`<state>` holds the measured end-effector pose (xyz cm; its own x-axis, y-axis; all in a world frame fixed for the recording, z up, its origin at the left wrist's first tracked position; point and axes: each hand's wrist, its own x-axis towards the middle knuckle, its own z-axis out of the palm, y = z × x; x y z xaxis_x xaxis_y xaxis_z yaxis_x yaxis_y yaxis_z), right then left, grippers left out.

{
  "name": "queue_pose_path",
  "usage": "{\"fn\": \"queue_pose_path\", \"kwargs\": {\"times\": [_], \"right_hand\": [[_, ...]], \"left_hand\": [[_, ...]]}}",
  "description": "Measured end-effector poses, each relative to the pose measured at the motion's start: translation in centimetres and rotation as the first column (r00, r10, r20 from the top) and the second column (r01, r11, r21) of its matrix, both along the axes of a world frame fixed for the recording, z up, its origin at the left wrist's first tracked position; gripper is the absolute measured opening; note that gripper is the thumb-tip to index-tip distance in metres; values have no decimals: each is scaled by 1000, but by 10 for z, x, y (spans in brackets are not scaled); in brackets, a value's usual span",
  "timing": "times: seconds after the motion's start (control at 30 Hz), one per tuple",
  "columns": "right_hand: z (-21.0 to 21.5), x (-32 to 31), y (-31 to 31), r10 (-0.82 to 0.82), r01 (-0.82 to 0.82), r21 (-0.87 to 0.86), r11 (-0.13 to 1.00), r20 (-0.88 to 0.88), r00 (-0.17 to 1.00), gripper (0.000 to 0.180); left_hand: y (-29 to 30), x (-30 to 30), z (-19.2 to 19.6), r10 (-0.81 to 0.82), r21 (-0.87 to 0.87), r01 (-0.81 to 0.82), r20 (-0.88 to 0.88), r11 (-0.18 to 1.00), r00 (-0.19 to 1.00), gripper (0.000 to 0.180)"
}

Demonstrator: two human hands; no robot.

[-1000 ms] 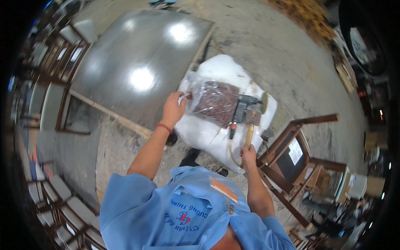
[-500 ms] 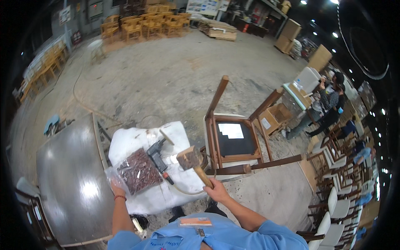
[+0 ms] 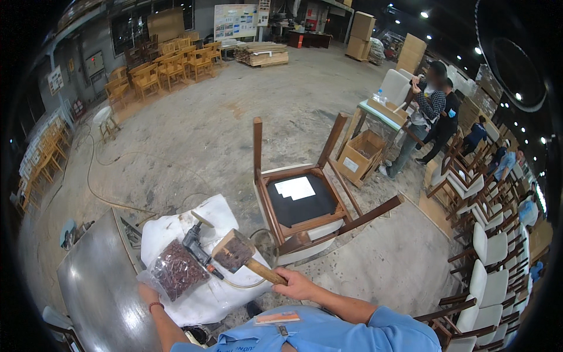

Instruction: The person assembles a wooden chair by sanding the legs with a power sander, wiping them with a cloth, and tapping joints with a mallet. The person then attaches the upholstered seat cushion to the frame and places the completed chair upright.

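Note:
My right hand (image 3: 295, 285) is closed round the handle of a wooden mallet (image 3: 233, 251), whose blocky head hangs over the white padded surface (image 3: 220, 299). My left hand (image 3: 149, 293) grips the loose edge of a clear plastic bag (image 3: 177, 271) full of small reddish-brown pieces; the plastic partly covers the fingers. Between bag and mallet lies a grey power drill (image 3: 196, 242), with a hose at its orange-tipped end. Beyond the mallet, a brown wooden chair (image 3: 302, 202) rests upside down, legs up, showing its black seat underside with a white paper on it.
A metal-topped table (image 3: 97, 281) stands on my left. Cardboard box (image 3: 362, 154) and a small table (image 3: 384, 110) are beyond the chair, beside two people (image 3: 431, 105). Rows of white-seated chairs (image 3: 489, 246) line the right. A hose (image 3: 91, 176) crosses the floor; wooden chairs (image 3: 170, 66) stand far back.
My view has swung to the right, so the surroundings shift left in the picture. Both hands keep their holds on the mallet and the bag.

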<state>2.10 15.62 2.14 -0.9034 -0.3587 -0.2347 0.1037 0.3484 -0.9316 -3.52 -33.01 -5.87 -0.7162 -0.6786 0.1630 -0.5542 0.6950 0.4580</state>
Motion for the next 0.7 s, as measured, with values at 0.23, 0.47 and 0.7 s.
{"fn": "queue_pose_path", "kwargs": {"times": [0.23,0.47,0.7], "right_hand": [[15,27,100,-11,-16,-240,971,-109,994,39],[24,63,222,-73,53,-221,974,-83,994,34],[-2,94,324,-180,260,63,964,-566,805,25]], "left_hand": [[67,42,54,681,937,34,-277,347,678,29],[357,92,-12,65,985,37,-26,-167,998,13],[659,80,24,-477,826,-151,-155,-542,865,18]]}}
